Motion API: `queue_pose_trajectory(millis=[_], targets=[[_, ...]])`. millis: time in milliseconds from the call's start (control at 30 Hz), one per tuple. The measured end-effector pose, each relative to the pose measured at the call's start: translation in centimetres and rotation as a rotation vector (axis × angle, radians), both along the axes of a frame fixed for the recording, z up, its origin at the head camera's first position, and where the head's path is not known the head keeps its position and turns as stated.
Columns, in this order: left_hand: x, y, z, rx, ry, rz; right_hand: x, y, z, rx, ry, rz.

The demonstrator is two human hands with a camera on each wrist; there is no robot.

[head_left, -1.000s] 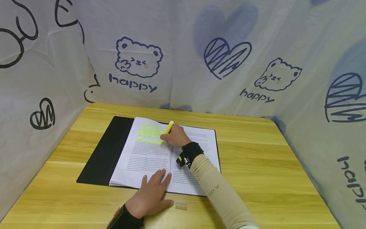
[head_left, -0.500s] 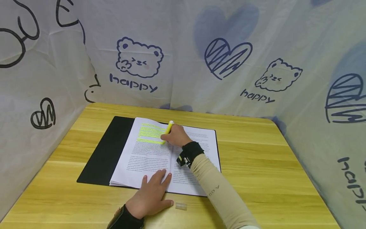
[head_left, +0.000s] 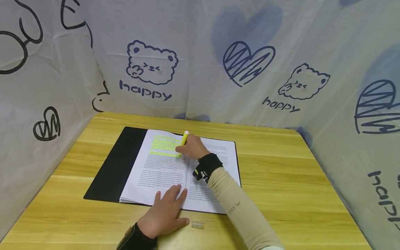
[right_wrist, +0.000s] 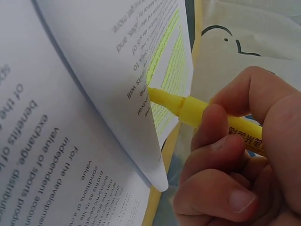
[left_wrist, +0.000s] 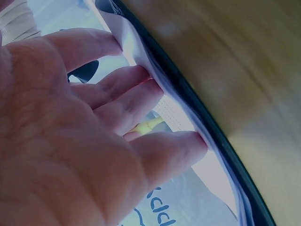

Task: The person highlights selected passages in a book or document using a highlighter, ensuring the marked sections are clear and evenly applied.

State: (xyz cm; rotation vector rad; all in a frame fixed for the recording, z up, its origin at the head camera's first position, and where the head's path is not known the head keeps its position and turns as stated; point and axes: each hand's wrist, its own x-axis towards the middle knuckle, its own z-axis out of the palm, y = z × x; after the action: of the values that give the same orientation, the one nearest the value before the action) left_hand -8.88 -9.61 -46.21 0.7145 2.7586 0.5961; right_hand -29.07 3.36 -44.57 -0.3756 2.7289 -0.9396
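Observation:
In the head view, a black folder [head_left: 115,163] lies with stapled-looking printed pages [head_left: 159,177] spread open. My right hand [head_left: 194,148] grips a yellow highlighter [head_left: 184,139] over the upper left page, its tip at the right end of the lowest yellow line. Several marked lines stand above it. The right wrist view shows the highlighter [right_wrist: 193,112] between thumb and fingers, part of its tip hidden behind the curved page. My left hand [head_left: 165,212] rests with fingers spread on the bottom of the pages, near the fold; the left wrist view shows its fingertips [left_wrist: 200,143] at the paper's edge.
A small translucent cap-like piece [head_left: 197,225] lies on the wooden table [head_left: 281,180], just right of my left thumb. White cloth [head_left: 200,97] with bear and heart drawings hangs around the back and sides. My right sleeve [head_left: 243,208] crosses the right page.
The highlighter's tip has slid slightly right, and the lowest yellow line has grown a little at its right end. Its rear end tips slightly left. The left hand stays in place.

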Motion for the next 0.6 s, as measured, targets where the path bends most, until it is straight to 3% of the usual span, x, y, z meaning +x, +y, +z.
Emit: queue_pose_trajectory(millis=[600], targets=[[-0.17, -0.14, -0.26, 0.003, 0.002, 0.001, 0.01, -0.3, 0.63, 0.044, -0.012, -0.028]])
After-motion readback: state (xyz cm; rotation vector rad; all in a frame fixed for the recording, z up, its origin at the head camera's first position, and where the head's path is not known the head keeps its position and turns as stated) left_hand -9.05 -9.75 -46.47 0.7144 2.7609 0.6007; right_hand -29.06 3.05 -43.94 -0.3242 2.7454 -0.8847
